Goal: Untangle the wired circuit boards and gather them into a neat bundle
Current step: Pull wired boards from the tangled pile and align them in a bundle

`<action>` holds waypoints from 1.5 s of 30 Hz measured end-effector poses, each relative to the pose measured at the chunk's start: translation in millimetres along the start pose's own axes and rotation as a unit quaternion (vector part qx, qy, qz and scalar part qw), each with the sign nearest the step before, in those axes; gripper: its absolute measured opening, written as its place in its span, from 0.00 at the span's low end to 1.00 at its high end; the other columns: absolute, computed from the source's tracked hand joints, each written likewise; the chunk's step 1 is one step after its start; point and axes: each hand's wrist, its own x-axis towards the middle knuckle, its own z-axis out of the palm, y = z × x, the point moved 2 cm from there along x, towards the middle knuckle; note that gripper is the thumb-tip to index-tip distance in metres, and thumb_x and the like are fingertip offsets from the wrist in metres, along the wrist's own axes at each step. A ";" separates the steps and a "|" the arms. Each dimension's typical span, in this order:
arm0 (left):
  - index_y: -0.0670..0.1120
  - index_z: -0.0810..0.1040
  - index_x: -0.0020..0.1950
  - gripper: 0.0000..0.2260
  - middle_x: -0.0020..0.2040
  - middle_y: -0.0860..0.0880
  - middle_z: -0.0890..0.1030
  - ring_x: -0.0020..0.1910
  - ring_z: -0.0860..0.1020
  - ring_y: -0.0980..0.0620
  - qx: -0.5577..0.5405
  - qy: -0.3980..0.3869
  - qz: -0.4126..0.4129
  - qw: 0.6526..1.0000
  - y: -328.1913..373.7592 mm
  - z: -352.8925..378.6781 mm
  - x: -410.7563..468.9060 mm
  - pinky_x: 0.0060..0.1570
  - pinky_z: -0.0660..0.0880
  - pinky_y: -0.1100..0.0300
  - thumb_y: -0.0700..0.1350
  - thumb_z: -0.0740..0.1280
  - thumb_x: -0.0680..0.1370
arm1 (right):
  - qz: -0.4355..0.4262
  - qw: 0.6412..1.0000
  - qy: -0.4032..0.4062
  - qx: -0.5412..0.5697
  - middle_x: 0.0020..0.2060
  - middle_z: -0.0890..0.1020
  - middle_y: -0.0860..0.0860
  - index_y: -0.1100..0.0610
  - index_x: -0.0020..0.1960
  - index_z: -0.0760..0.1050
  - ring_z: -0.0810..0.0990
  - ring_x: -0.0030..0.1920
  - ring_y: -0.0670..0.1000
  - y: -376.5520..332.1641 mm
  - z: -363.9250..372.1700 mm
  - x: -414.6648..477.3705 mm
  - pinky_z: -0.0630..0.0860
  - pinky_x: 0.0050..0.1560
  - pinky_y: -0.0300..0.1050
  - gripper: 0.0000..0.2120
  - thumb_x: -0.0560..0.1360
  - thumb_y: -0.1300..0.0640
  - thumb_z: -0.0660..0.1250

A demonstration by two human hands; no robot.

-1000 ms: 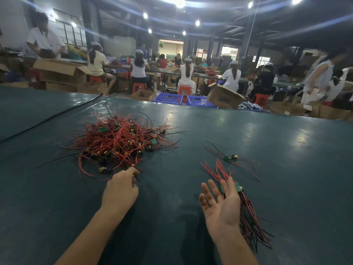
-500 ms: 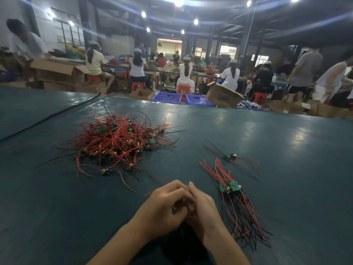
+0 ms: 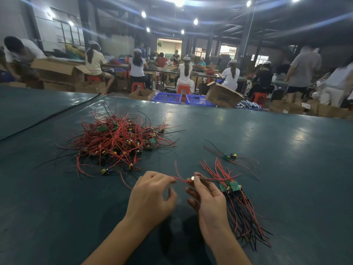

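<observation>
While the left hand (image 3: 150, 196) pinched a thin red wire lead (image 3: 179, 179), the right hand (image 3: 208, 199) pinched its small circuit board (image 3: 193, 178), just left of the sorted red-and-black wire bundle (image 3: 238, 207). 1 stray wired board (image 3: 229, 156) lay beyond, and the big red tangled pile (image 3: 118, 142) far left. Risk: hard tugging could snap a solder joint, and trailing leads could snag the bundle.

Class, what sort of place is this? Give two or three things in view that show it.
Probably an electronics assembly workshop: a tangled pile of wired circuit boards on a big work table, capped workers seated in rows, cardboard cartons and blue crates on the floor.
</observation>
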 end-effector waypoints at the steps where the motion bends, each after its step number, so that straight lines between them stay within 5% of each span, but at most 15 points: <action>1: 0.50 0.82 0.40 0.11 0.37 0.57 0.82 0.39 0.78 0.53 -0.004 -0.012 -0.028 1.000 -0.7 0.8 -0.6 0.39 0.78 0.55 0.53 0.63 0.72 | -0.005 1.000 -0.008 -0.001 0.43 0.86 0.49 0.54 0.54 0.81 0.84 0.39 0.45 -1.1 0.0 -1.2 0.75 0.33 0.37 0.07 0.77 0.59 0.68; 5: 0.48 0.83 0.39 0.28 0.33 0.51 0.82 0.31 0.78 0.53 -0.238 -0.128 -0.189 0.944 1.8 8.7 -0.5 0.34 0.76 0.54 0.68 0.54 0.77 | -0.008 0.998 -0.064 0.001 0.49 0.86 0.54 0.52 0.51 0.83 0.84 0.48 0.50 -2.8 3.7 -5.4 0.78 0.38 0.43 0.09 0.74 0.60 0.68; 9: 0.48 0.83 0.46 0.19 0.31 0.49 0.82 0.26 0.78 0.58 -0.406 -0.101 -0.261 0.870 10.4 12.6 1.3 0.27 0.71 0.68 0.60 0.59 0.76 | -0.007 0.996 -0.089 -0.010 0.50 0.85 0.62 0.55 0.48 0.85 0.82 0.51 0.62 -1.3 11.8 -11.1 0.76 0.55 0.64 0.12 0.67 0.54 0.70; 14: 0.48 0.85 0.44 0.15 0.33 0.48 0.83 0.27 0.77 0.55 -0.414 -0.036 -0.308 0.856 3.3 11.0 4.0 0.25 0.70 0.65 0.48 0.59 0.82 | -0.026 0.998 -0.031 -0.049 0.39 0.83 0.56 0.54 0.42 0.86 0.79 0.35 0.53 -1.2 9.7 -9.8 0.75 0.31 0.42 0.13 0.79 0.55 0.64; 16: 0.48 0.85 0.43 0.17 0.35 0.47 0.84 0.28 0.78 0.52 -0.425 -0.044 -0.325 0.844 4.2 10.5 4.1 0.25 0.71 0.64 0.51 0.59 0.81 | -0.025 0.998 -0.016 -0.063 0.36 0.77 0.57 0.53 0.41 0.86 0.73 0.32 0.51 -1.5 9.7 -9.0 0.72 0.30 0.42 0.14 0.79 0.55 0.64; 19: 0.48 0.85 0.38 0.18 0.35 0.47 0.85 0.32 0.83 0.52 -0.443 -0.097 -0.320 0.832 8.7 10.2 3.3 0.31 0.75 0.67 0.59 0.63 0.75 | -0.031 0.997 -0.045 -0.059 0.40 0.85 0.58 0.53 0.42 0.86 0.84 0.39 0.58 -2.4 10.0 -9.8 0.81 0.41 0.47 0.13 0.79 0.54 0.64; 23: 0.47 0.85 0.36 0.18 0.33 0.46 0.84 0.32 0.82 0.51 -0.464 -0.108 -0.321 0.818 9.1 10.1 4.0 0.32 0.74 0.65 0.61 0.69 0.68 | -0.031 0.995 -0.049 -0.078 0.40 0.86 0.56 0.51 0.40 0.86 0.85 0.41 0.56 0.4 11.3 -9.9 0.82 0.42 0.48 0.13 0.79 0.54 0.65; 27: 0.46 0.83 0.31 0.17 0.28 0.46 0.79 0.27 0.75 0.54 -0.491 -0.080 -0.347 0.795 3.1 6.4 8.3 0.27 0.69 0.65 0.60 0.69 0.67 | -0.020 0.998 0.052 0.025 0.30 0.74 0.49 0.57 0.39 0.85 0.67 0.24 0.45 -8.6 -3.0 5.8 0.66 0.24 0.36 0.14 0.79 0.57 0.65; 29: 0.45 0.83 0.32 0.18 0.28 0.46 0.79 0.27 0.74 0.53 -0.495 -0.073 -0.350 0.792 -1.0 4.2 9.6 0.27 0.69 0.65 0.59 0.69 0.67 | -0.021 0.993 0.081 0.084 0.31 0.71 0.47 0.58 0.43 0.82 0.61 0.21 0.41 -18.0 -13.7 12.6 0.58 0.18 0.33 0.12 0.80 0.58 0.64; 33: 0.45 0.83 0.32 0.20 0.29 0.45 0.80 0.28 0.75 0.54 -0.491 -0.077 -0.348 0.795 -1.5 4.3 8.6 0.28 0.70 0.65 0.62 0.69 0.66 | -0.023 0.988 0.101 0.117 0.33 0.71 0.48 0.58 0.44 0.81 0.61 0.22 0.42 -23.1 -22.3 16.0 0.58 0.18 0.33 0.11 0.81 0.57 0.63; 38: 0.48 0.84 0.33 0.19 0.28 0.47 0.80 0.27 0.75 0.54 -0.481 -0.088 -0.321 0.811 4.4 9.8 6.6 0.26 0.69 0.66 0.63 0.68 0.66 | 0.010 0.998 0.054 -0.013 0.31 0.80 0.47 0.57 0.41 0.83 0.69 0.23 0.44 -6.5 -6.5 5.9 0.66 0.20 0.37 0.14 0.69 0.45 0.72; 40: 0.48 0.85 0.36 0.18 0.28 0.48 0.80 0.28 0.76 0.55 -0.464 -0.099 -0.305 0.825 5.4 11.2 5.7 0.28 0.71 0.65 0.63 0.69 0.67 | 0.012 0.997 0.003 -0.082 0.35 0.85 0.58 0.56 0.39 0.85 0.78 0.30 0.52 3.1 7.3 -2.4 0.79 0.32 0.50 0.13 0.71 0.46 0.72; 42: 0.47 0.85 0.38 0.19 0.29 0.49 0.81 0.29 0.77 0.55 -0.449 -0.118 -0.295 0.835 4.5 12.1 4.8 0.30 0.72 0.65 0.63 0.71 0.70 | -0.001 0.996 0.007 -0.094 0.38 0.83 0.66 0.53 0.38 0.86 0.80 0.37 0.58 4.2 13.6 -4.7 0.79 0.43 0.57 0.11 0.76 0.51 0.69; 45: 0.48 0.84 0.35 0.17 0.29 0.48 0.81 0.29 0.77 0.56 -0.445 -0.139 -0.287 0.837 2.3 11.9 5.2 0.30 0.70 0.65 0.62 0.71 0.71 | -0.007 0.998 0.058 -0.035 0.29 0.77 0.50 0.52 0.38 0.86 0.72 0.26 0.48 -6.1 1.2 3.2 0.71 0.28 0.41 0.12 0.77 0.54 0.68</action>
